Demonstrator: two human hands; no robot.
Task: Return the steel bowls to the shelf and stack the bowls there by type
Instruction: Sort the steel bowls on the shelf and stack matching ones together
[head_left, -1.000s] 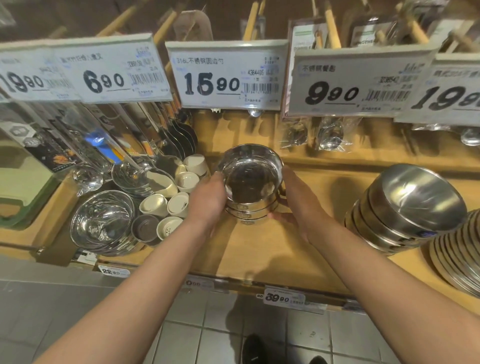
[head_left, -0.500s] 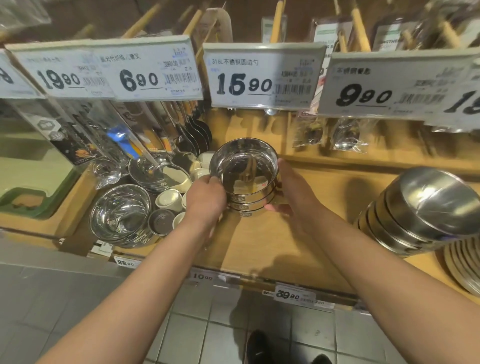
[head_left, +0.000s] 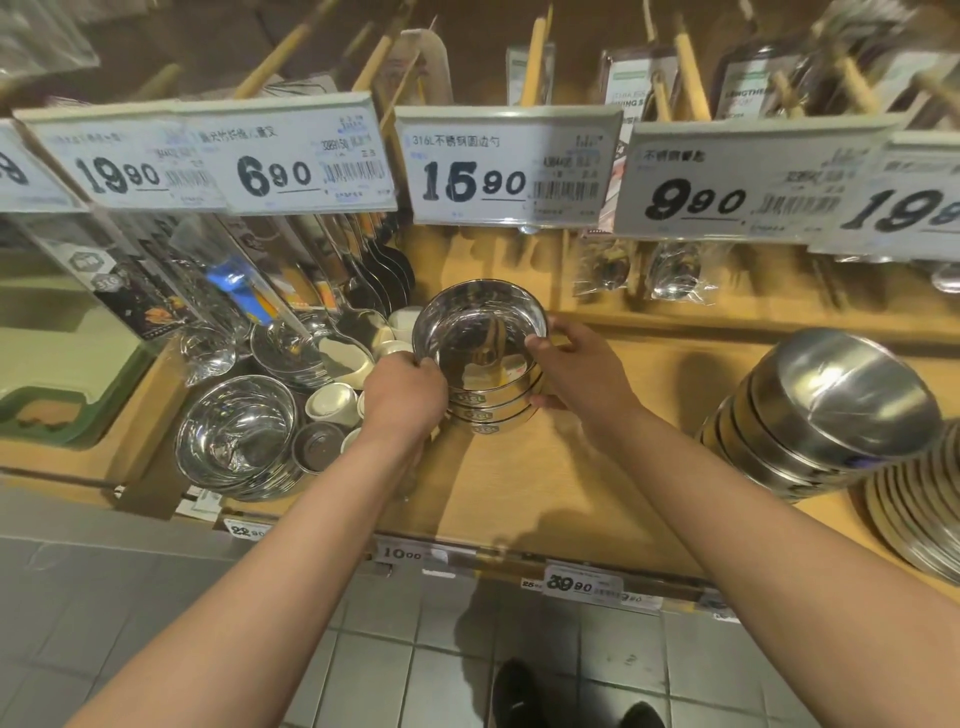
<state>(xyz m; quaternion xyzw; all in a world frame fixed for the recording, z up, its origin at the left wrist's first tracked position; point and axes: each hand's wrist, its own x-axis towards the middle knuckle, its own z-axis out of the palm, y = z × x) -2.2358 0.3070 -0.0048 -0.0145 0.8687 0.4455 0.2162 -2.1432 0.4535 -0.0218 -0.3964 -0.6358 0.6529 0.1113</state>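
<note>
- Shelf of pale wood (head_left: 545, 499) carries my work: a small stack of polished steel bowls with straight sides (head_left: 480, 358) stands near its middle, apparently resting on the board.
- Tilted pile of wide brushed-steel bowls (head_left: 826, 415) leans well apart at the right; a deep shiny steel bowl stack (head_left: 236, 434) sits left, beside small cream ceramic cups (head_left: 332, 400).
- My left hand (head_left: 402, 397) and right hand (head_left: 579, 371) each grip the small stack's sides.
- Placing step, I judge; next I should release the stack gently.
</note>
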